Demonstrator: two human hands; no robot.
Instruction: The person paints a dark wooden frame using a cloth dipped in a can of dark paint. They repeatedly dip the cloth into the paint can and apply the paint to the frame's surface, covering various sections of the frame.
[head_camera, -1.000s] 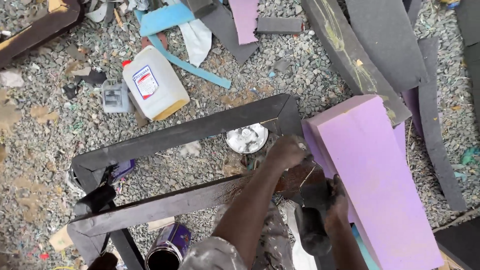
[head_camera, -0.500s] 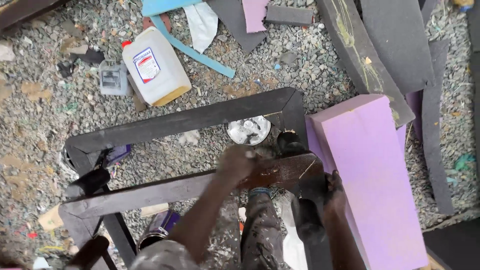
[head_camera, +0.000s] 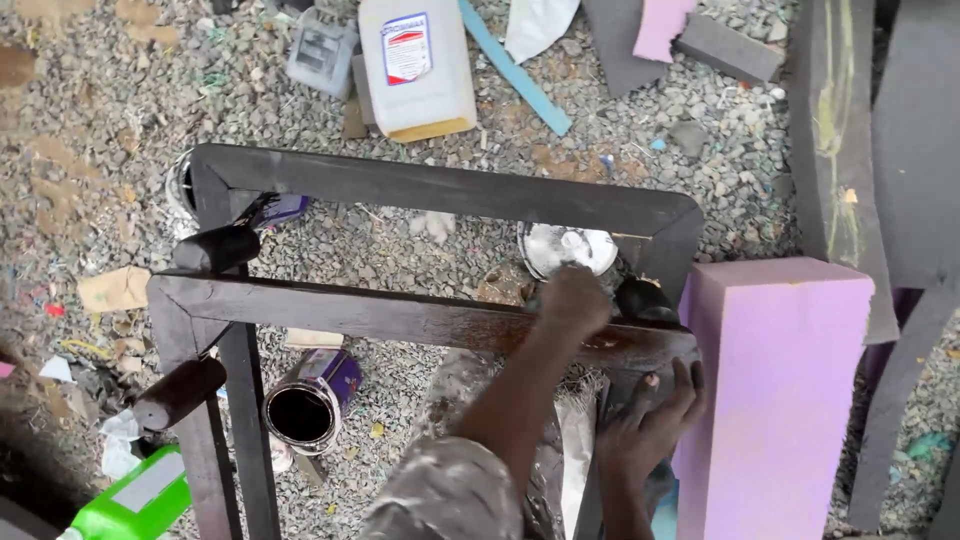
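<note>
Left hand (head_camera: 572, 300) fingers curled onto wooden frame (head_camera: 440, 190) rail; right hand (head_camera: 650, 425) fingers spread on its edge.

I am counting two of my hands in view: my left hand (head_camera: 572, 300) and my right hand (head_camera: 650, 425). I am seeing one dark wooden frame (head_camera: 440, 190) and two round dark legs (head_camera: 215, 248) sticking out of it. I am counting one open tin (head_camera: 300, 412) on the gravel, one round metal lid (head_camera: 568, 248), one white jug (head_camera: 415, 65), one green bottle (head_camera: 135, 500), one purple foam block (head_camera: 780, 390), one blue strip (head_camera: 515, 70) and one small grey box (head_camera: 322, 48)
</note>
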